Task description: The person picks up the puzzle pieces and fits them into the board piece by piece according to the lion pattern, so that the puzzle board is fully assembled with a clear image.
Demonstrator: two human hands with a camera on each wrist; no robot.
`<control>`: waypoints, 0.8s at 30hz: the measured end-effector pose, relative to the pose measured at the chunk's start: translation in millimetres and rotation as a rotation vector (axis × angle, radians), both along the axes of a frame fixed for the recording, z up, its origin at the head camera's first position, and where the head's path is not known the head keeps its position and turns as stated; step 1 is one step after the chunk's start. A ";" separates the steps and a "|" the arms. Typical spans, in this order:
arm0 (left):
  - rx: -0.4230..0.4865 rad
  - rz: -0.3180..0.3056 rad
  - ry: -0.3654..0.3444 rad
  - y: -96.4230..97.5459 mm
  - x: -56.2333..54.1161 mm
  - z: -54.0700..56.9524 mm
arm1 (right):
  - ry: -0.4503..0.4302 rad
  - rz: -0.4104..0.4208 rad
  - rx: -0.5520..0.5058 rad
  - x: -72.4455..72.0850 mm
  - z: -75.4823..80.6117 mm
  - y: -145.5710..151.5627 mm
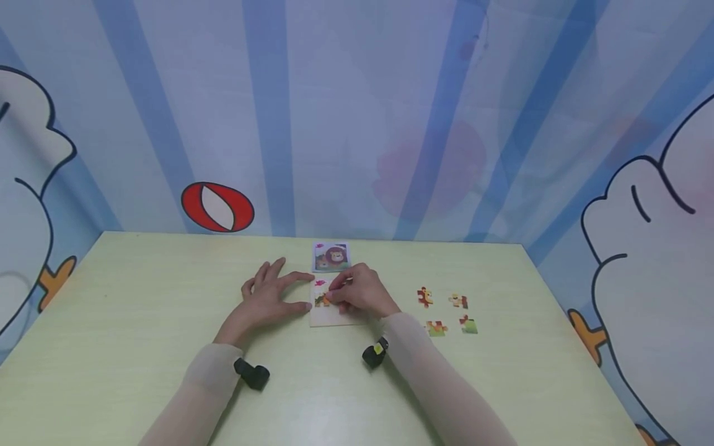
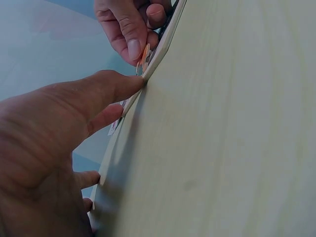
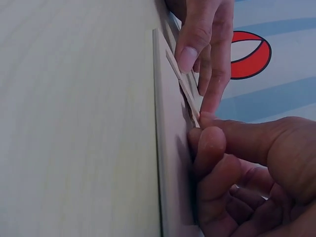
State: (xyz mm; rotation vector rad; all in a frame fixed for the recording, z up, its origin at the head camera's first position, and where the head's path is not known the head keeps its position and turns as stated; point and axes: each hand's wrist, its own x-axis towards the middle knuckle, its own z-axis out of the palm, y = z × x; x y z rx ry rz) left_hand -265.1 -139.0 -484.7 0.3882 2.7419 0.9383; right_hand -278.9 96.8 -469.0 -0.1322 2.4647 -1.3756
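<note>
A pale puzzle board (image 1: 334, 318) lies on the table with a pink and an orange-green patch of puzzle at its left. My right hand (image 1: 362, 291) is over the board and pinches a jigsaw puzzle piece (image 2: 145, 57) between thumb and index finger, low over the board's left part. In the right wrist view the piece (image 3: 190, 98) stands tilted against the board. With fingers spread and fairly straight, my left hand (image 1: 269, 302) touches the board's left edge with its thumb and index fingertip. Part of the board is hidden under my right hand.
A picture card with a lion (image 1: 331, 257) lies just behind the board. To the right are several loose puzzle pieces, among them a brown one (image 1: 425, 297), a cream-and-brown one (image 1: 458, 301) and a green one (image 1: 468, 324). A printed curtain (image 1: 346, 124) hangs behind the table (image 1: 167, 285).
</note>
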 end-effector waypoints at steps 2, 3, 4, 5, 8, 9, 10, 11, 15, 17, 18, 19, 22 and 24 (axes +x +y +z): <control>-0.002 -0.001 -0.001 -0.1 0.1 0.2 | -0.014 -0.002 0.009 -1.2 1.2 -0.1; -0.002 0.000 -0.002 -0.2 0.1 0.5 | -0.020 -0.003 0.011 -1.7 1.6 0.0; -0.002 0.000 -0.002 -0.2 0.2 0.8 | -0.027 -0.006 0.014 -2.2 1.8 0.2; -0.002 0.000 -0.003 -0.2 0.2 1.1 | -0.031 -0.009 0.016 -2.8 2.0 0.4; -0.006 -0.001 -0.005 -0.2 0.6 1.7 | -0.038 -0.014 0.026 -4.2 2.5 0.1; -0.007 0.000 -0.007 -0.2 0.7 1.8 | -0.040 -0.015 0.031 -4.4 2.4 -0.2; -0.012 -0.001 -0.005 0.0 1.1 2.0 | -0.042 -0.017 0.038 -4.6 2.6 -0.5; -0.014 -0.002 -0.007 0.2 1.2 2.0 | -0.044 -0.017 0.045 -4.6 3.0 -0.8; -0.012 -0.003 -0.008 0.4 1.8 2.2 | -0.046 -0.032 0.086 -3.8 4.5 -2.9; -0.008 -0.002 -0.007 0.5 1.4 1.8 | -0.044 -0.045 0.111 -2.5 6.2 -4.4; -0.007 -0.002 -0.006 0.5 1.3 1.8 | -0.043 -0.050 0.122 -2.0 6.5 -5.0; -0.006 -0.002 -0.004 0.4 1.0 1.5 | -0.041 -0.054 0.130 -1.4 7.0 -5.5; -0.010 -0.001 0.001 0.2 -0.1 0.7 | -0.038 -0.062 0.135 -0.1 7.5 -6.1; -0.013 0.000 0.003 0.0 -0.5 0.4 | -0.037 -0.065 0.124 0.5 6.8 -5.7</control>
